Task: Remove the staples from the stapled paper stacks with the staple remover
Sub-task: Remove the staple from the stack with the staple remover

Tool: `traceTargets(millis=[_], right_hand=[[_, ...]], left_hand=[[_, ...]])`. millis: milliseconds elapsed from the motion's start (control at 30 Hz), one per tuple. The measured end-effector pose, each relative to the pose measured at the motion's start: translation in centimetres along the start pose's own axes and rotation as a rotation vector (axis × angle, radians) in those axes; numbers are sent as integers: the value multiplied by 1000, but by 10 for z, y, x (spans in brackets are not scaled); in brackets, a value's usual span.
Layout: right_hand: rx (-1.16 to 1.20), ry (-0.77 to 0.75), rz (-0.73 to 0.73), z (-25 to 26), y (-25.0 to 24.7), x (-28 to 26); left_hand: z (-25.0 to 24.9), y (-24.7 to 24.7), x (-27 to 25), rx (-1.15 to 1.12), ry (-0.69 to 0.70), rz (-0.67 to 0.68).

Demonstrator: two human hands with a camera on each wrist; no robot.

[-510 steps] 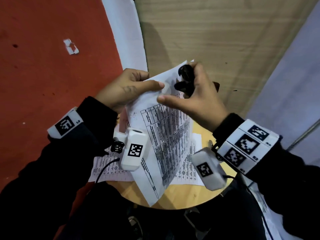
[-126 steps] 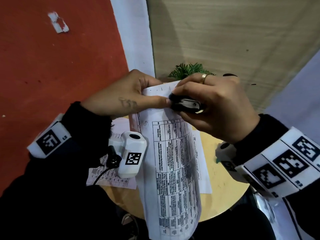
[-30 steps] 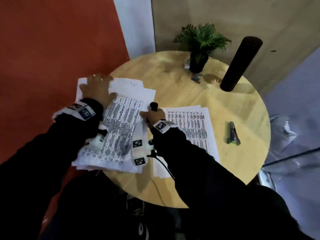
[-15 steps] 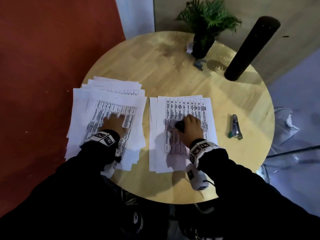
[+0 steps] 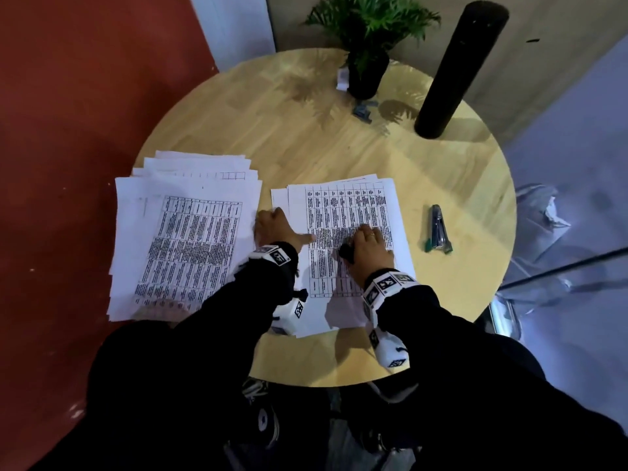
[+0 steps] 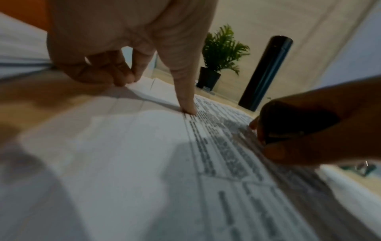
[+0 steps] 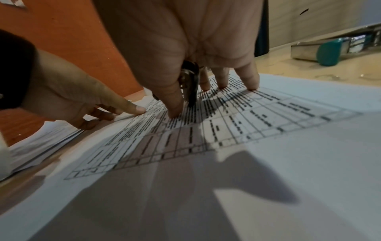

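Observation:
Two paper stacks lie on the round wooden table [image 5: 339, 147]: a left paper stack [image 5: 183, 239] and a right paper stack [image 5: 350, 205]. My right hand [image 5: 368, 243] rests on the right stack, fingertips [image 7: 252, 84] down on the print. It holds the black staple remover [image 7: 190, 84] between thumb and forefinger. My left hand [image 5: 277, 227] is at that stack's left edge. Its thumb [image 6: 187, 104] presses on the top sheet, and its curled fingers [image 6: 111, 73] sit at the paper's edge. No staple is visible.
A metal stapler [image 5: 436, 229] with a green end lies to the right of the right stack. At the back of the table stand a potted plant [image 5: 367, 45] and a tall black cylinder [image 5: 455, 69], with a small grey object [image 5: 365, 110] near the pot. Red floor lies to the left.
My left hand left the left stack and moved right to the edge of the right stack. My right hand stays on the right stack with the staple remover.

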State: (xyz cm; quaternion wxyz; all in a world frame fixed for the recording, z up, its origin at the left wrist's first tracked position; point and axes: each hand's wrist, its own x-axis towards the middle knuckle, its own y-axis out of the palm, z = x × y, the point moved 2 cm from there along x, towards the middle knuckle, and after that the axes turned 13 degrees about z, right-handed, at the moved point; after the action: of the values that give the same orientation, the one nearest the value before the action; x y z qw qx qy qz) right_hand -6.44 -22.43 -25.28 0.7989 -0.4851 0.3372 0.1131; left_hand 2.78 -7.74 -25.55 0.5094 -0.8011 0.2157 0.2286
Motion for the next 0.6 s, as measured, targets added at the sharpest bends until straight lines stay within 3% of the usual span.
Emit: traceTargets(millis=[200, 333, 400, 600], right_hand=[[-4, 11, -10, 1, 2, 2], [17, 6, -34, 2, 1, 0], [63, -3, -62, 1, 0, -1], [202, -5, -264, -21, -9, -1]], left_hand=[[-4, 2, 4, -331, 82, 81], [8, 6, 6, -488, -7, 230], [18, 13, 8, -543, 12, 260], [18, 6, -12, -555, 210, -88]])
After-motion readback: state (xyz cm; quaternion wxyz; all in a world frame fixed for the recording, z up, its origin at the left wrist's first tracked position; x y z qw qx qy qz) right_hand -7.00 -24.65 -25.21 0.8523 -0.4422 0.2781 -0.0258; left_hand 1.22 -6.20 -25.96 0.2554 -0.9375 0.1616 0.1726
